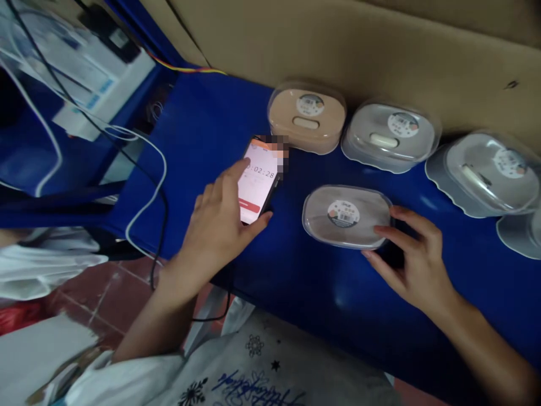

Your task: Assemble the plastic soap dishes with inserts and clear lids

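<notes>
My left hand grips a phone at its left side and lower end, thumb along the bottom right corner. The lit screen shows a running time display and a red bar; a blurred patch covers its top right corner. With thumb and fingertips, my right hand is closed on the right end of a clear-lidded oval plastic box. This box is greyish, with a round barcode label on top, and sits low over the blue table.
Behind stand an orange-beige lidded box and grey ones, against a cardboard wall. Part of another box shows at the right edge. White cable and black cable loop at the left, near a white power strip.
</notes>
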`<state>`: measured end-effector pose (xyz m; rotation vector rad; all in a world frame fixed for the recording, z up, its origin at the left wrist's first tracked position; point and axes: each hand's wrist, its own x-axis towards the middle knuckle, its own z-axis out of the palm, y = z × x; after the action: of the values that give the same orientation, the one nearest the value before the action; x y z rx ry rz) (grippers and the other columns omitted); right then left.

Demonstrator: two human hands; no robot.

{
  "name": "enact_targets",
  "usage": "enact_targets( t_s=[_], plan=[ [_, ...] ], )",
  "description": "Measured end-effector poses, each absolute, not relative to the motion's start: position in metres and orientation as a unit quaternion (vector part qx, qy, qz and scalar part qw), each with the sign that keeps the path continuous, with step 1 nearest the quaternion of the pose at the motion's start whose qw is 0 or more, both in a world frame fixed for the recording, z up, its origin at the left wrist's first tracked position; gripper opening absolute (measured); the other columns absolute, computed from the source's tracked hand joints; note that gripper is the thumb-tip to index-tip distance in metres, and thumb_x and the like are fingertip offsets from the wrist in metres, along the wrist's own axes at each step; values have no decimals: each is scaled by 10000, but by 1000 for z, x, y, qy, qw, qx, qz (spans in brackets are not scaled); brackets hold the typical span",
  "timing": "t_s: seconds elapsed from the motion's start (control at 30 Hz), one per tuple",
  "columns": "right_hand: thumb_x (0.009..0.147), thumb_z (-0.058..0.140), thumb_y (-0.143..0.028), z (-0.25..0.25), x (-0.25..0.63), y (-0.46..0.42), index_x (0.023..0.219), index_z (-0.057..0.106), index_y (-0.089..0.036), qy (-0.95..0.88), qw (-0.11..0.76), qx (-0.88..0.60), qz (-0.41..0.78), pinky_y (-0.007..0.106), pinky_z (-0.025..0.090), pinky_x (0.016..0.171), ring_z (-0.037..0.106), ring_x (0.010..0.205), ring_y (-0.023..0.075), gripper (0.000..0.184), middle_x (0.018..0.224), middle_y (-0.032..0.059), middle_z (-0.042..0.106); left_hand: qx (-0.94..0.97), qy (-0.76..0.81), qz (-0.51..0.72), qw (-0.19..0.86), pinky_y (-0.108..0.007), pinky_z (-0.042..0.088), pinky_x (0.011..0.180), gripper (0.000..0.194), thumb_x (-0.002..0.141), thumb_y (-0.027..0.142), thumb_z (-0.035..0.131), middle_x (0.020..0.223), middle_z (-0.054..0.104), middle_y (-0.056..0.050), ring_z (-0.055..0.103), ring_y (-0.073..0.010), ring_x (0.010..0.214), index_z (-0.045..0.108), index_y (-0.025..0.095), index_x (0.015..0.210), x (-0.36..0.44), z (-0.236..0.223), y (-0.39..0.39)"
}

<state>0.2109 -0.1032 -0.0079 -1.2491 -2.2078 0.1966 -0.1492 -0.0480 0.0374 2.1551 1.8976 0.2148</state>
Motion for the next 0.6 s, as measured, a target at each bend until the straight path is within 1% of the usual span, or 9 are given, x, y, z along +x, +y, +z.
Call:
enact_targets(
  t_s=[0.07,0.13,0.17,0.23,0.3,0.37,0.47,0.53,0.6],
  plan=[
    [870,902,-274,-8,211,-104,1562,517,-324,-824,309,-471,66,678,542,1143,642,1363,423,794,1407,135,591,767,623,93,123,-709,433,1206,965,952,509,742,1738,381,-220,446,-488,1561,207,249,1711,-150,42,-54],
    [838,934,-315,-8,211,-103,1607,486,-351,-821,321,-468,71,734,485,1198,555,1463,474,891,1504,146,541,802,570,139,109,-715,353,1272,948,981,510,733,1779,293,-230,291,-467,1657,187,269,1718,-144,47,-59],
    [838,934,-327,-7,211,-103,1632,462,-361,-822,317,-467,78,757,450,1226,479,1530,499,925,1601,155,477,823,529,168,121,-688,331,1302,951,985,500,743,1795,254,-223,247,-437,1681,176,289,1719,-138,48,-60],
    [885,892,-333,-4,212,-103,1684,393,-370,-831,288,-463,110,768,417,1253,349,1617,512,942,1776,147,294,855,440,213,176,-635,327,1332,991,963,483,788,1816,208,-204,231,-394,1696,168,314,1718,-122,50,-57],
    [944,831,-308,-1,213,-104,1714,340,-371,-840,254,-456,147,719,466,1243,340,1634,477,915,1839,119,194,870,382,205,235,-610,348,1333,1055,915,447,852,1827,183,-201,217,-392,1700,187,302,1721,-104,50,-49],
    [963,810,-271,2,214,-107,1721,330,-370,-845,248,-442,169,638,527,1224,404,1615,424,903,1840,97,221,875,350,163,293,-597,396,1313,1131,871,418,898,1809,255,-201,272,-394,1684,183,287,1737,-90,48,-38],
    [953,820,-242,5,214,-114,1712,360,-355,-845,265,-432,170,564,563,1207,475,1582,378,894,1819,92,290,866,316,119,369,-584,478,1263,1177,846,404,911,1722,448,-163,476,-377,1580,165,317,1753,-80,44,-27],
    [967,804,-264,7,213,-117,1708,372,-336,-845,274,-427,166,566,569,1195,490,1571,382,861,1806,113,316,862,302,120,388,-582,498,1247,1164,843,412,910,1687,500,-134,538,-368,1528,181,348,1748,-80,41,-25],
    [994,771,-329,7,213,-117,1705,378,-313,-848,283,-419,159,594,561,1190,487,1569,398,813,1788,139,342,862,300,136,386,-576,492,1257,1162,839,407,914,1688,500,-118,533,-366,1530,188,358,1745,-83,37,-25]
  ],
)
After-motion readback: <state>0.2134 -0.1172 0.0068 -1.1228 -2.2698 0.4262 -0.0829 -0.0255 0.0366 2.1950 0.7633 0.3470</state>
